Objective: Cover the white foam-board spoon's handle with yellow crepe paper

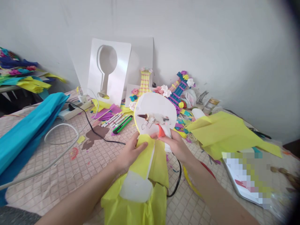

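Both hands on a yellow-wrapped paddle shape and a glue gun

The counter (63, 175), under a diamond-patterned cloth, fills most of the frame. A white board (124, 62) with a paddle-shaped cutout leans against the wall at upper centre, a yellow scrap lying at the foot of the opening. Blue paper (28, 131) runs down the left edge, and a creased yellow sheet (220, 131) spreads at right.

At centre is a white paddle-shaped piece (154, 104), its round head up and its handle partly covered by yellow paper (142, 156); more yellow paper gathers below it.

The left hand (134, 150) pinches the covered handle, thumb on top. The right hand (179, 143) is curled round a glue gun (167, 132) at its orange trigger, nozzle pointing left across the round head.

Behind, at upper centre, stand two flower-trimmed woven pieces, one yellow (145, 82), one blue (179, 93). Right of them sit a crumpled plastic bag (189, 98) and a jar (211, 103) with a gold-coloured lid; what either holds cannot be made out.

Left of centre, white pens (113, 119) lie just beside a green cutter (122, 125).
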Motion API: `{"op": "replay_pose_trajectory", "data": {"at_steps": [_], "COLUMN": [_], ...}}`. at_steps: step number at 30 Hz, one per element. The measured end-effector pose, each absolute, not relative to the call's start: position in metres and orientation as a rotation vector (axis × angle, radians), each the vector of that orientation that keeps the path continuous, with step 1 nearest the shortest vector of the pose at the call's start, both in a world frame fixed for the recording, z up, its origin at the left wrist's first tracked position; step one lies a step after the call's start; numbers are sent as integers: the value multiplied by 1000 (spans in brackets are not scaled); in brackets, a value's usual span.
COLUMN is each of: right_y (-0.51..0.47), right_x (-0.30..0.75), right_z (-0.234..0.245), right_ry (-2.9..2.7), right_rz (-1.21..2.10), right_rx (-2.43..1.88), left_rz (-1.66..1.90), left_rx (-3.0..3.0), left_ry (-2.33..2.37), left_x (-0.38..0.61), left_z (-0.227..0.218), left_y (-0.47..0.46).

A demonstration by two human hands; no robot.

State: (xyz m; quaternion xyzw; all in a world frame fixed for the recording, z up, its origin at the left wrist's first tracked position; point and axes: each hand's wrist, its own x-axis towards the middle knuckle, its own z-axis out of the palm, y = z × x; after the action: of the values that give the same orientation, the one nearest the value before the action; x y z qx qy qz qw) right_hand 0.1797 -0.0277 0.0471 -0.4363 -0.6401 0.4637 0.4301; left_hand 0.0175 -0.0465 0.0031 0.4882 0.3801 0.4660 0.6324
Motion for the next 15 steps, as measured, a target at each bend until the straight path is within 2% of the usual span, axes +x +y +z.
{"op": "replay_pose_trajectory", "data": {"at_steps": [15], "right_y": [-33], "right_x": [179], "right_z": [44], "right_ry": [-1605], "right_rz": [1238], "right_rx": [-992], "left_rz": [1161], "left_rx": [967], "left_ry": [956], "left_x": [15], "left_z": [1], "left_y": [-44]}}
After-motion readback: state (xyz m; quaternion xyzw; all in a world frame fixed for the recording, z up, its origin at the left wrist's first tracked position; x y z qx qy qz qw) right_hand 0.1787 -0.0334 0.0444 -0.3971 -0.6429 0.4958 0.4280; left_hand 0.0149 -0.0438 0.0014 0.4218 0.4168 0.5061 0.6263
